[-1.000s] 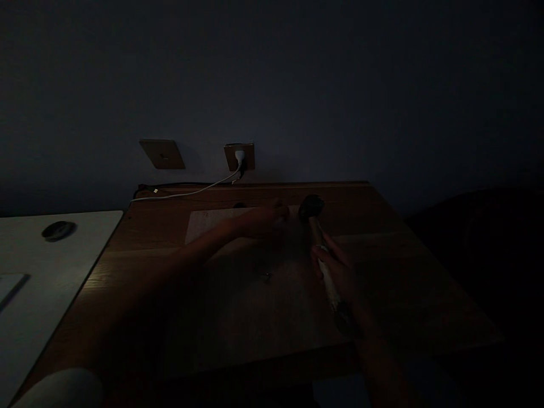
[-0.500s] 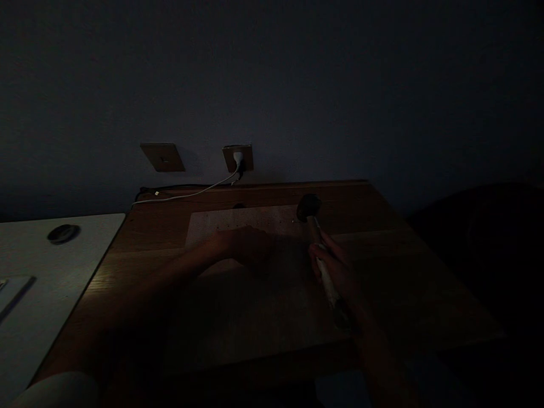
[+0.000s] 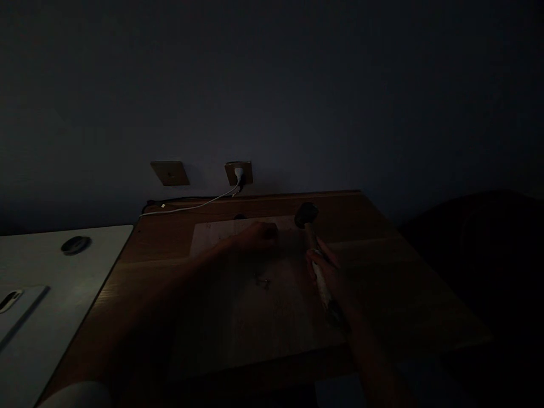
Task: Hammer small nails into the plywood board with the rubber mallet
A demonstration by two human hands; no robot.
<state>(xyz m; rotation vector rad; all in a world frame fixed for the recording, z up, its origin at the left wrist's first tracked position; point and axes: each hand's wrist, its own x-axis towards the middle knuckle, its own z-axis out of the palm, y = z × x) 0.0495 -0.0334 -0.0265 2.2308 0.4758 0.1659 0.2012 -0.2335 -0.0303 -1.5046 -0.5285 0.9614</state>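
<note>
In the dim light my right hand [image 3: 329,269] is wrapped round the handle of a hammer [image 3: 322,286]. Its dark head points away from me, over the right far edge of a pale flat board [image 3: 246,340]. My left hand [image 3: 257,235] is over the far part of this board, fingers closed together; whatever they pinch is too dark to make out. Some small shiny pieces, perhaps nails [image 3: 264,281], lie mid-board, nearer to me than the left hand.
The board lies on a wooden table [image 3: 408,294] against a wall. A white cable [image 3: 191,208] runs from a plug in a wall socket [image 3: 238,173] along the table's back. On the left, a white tabletop [image 3: 85,272] carries a phone-like object [image 3: 11,300].
My left hand has moved from lower on the board to its far side, uncovering the small shiny pieces. The hammer stays in my right hand, almost unmoved. The camera view has shifted slightly.
</note>
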